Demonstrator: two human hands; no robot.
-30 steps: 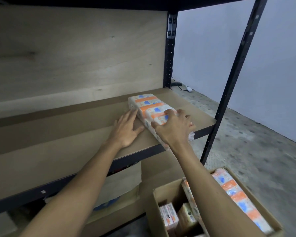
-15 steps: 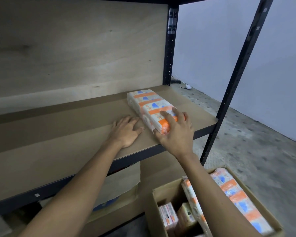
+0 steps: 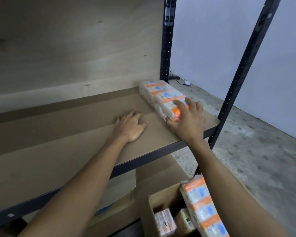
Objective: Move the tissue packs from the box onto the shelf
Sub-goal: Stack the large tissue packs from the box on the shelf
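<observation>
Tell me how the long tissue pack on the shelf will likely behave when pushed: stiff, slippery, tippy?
The tissue pack lies flat and long on the shelf, so it is unlikely to tip or roll. Its glossy wrap should slide easily on the smooth board. The right hand grips its near end alone, suggesting it is light.

Your right hand [image 3: 186, 122] hides the near end of the tissue pack [image 3: 161, 93], and the bottom edge crops the box [image 3: 167, 195].

My right hand [image 3: 188, 122] grips the tissue pack [image 3: 162, 94] at the right end of the shelf [image 3: 58, 142]; left hand [image 3: 130, 127] flat beside it, box [image 3: 161, 199] below.
</observation>
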